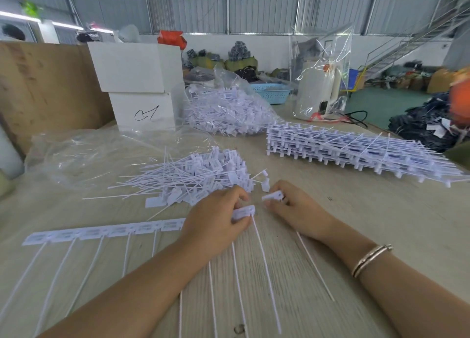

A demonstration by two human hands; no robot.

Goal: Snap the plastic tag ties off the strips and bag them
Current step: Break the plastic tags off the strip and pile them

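A white strip of tag ties (101,232) lies flat across the table in front of me, its thin tails running toward me. My left hand (216,210) grips the strip's right end, pinching the last tag head there. My right hand (292,205) pinches a single tag tie (273,196) that is separate from the strip, its tail trailing back under my wrist. Just beyond my hands lies a loose pile of snapped-off ties (203,174). A stack of whole strips (356,149) sits at the right. An empty clear bag (101,154) lies at the left.
A clear bag filled with ties (229,111) stands behind the pile. Two stacked white boxes (140,83) and a wooden board (45,88) close off the back left. A white kettle in plastic wrap (320,88) and a blue basket (272,92) stand at the back.
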